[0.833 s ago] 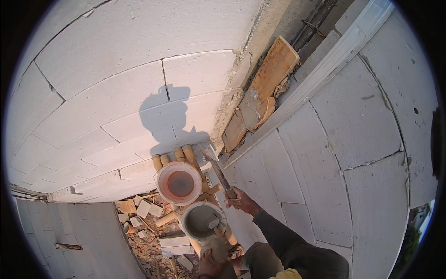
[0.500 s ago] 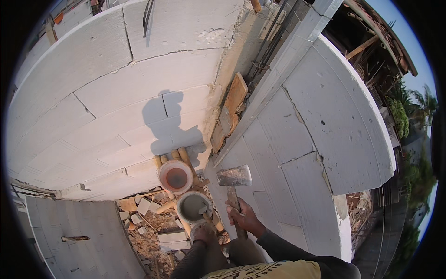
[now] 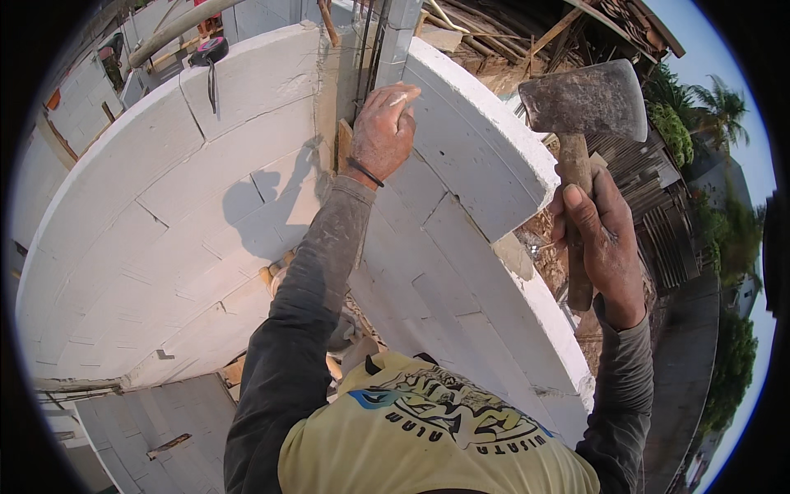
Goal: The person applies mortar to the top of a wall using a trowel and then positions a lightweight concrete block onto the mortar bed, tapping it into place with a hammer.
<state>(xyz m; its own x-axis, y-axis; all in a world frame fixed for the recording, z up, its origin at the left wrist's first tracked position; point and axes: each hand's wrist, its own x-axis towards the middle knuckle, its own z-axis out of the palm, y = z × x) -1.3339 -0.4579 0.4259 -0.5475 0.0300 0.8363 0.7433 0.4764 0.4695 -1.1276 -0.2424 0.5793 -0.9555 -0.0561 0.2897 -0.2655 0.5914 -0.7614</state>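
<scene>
My right hand [image 3: 605, 239] is closed around the wooden handle of a hatchet [image 3: 583, 100], held upright with its broad, worn metal head at the top. The hatchet head is in front of the roofs and stacked material beyond the wall. My left arm reaches forward. My left hand [image 3: 383, 136], with a dark band at the wrist, is at the corner between two block walls, its fingers bent over the long grey board [image 3: 400, 37] that stands upright there. The hand covers part of that board.
A curved white block wall [image 3: 239, 107] rises at the left, with a tape measure [image 3: 209, 52] on its top edge. Another block wall [image 3: 469, 140] runs toward me at the right. Thin dark rods [image 3: 374, 41] stand at the corner. Below left is a grey block wall [image 3: 164, 436].
Both hands have risen from low near the buckets. The left has come up to the corner board; the right has lifted the hatchet up and to the right. The view has tilted upward.
</scene>
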